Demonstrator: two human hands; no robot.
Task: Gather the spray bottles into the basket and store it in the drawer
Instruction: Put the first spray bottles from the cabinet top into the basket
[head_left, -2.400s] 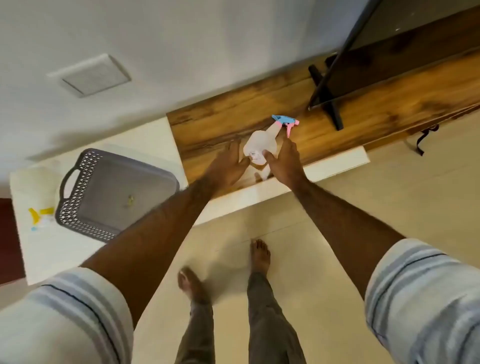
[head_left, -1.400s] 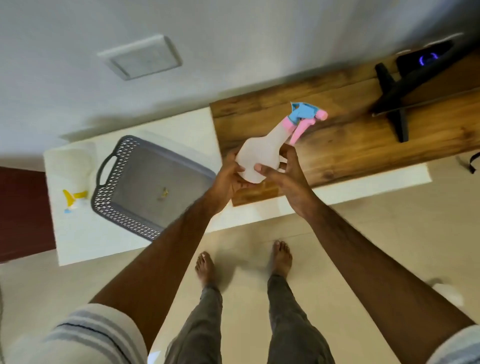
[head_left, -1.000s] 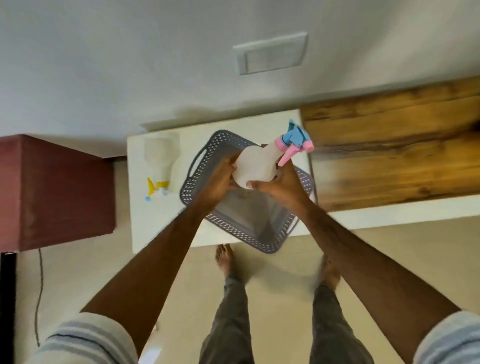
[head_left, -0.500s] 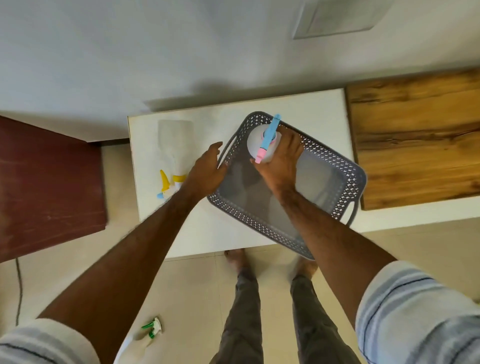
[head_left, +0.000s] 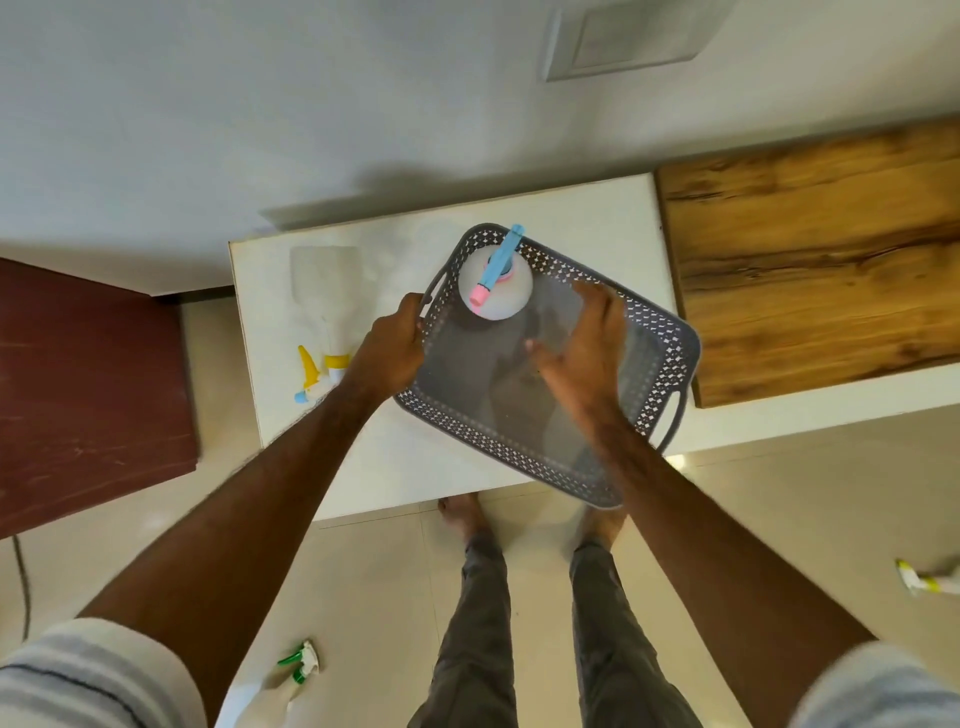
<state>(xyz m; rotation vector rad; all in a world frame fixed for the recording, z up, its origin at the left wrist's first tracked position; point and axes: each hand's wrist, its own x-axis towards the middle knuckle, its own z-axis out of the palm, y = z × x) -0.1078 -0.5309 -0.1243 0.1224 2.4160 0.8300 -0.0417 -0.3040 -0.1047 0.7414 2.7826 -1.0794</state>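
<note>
Right hand (head_left: 582, 353) now spread, off bottle (head_left: 496, 283); left hand (head_left: 395, 345) newly gripping basket (head_left: 660, 332) handle.

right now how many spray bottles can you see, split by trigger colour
blue and pink trigger: 1, the bottle standing in the grey basket
yellow trigger: 1, the bottle lying on the white cabinet top
green trigger: 1, the bottle on the floor at lower left
yellow-green trigger: 1, the bottle on the floor at the right edge, partly cut off
total: 4 spray bottles

wall (head_left: 260, 104): white | floor (head_left: 363, 571): beige tile | counter (head_left: 415, 467): white | wood top (head_left: 810, 260) right
</note>
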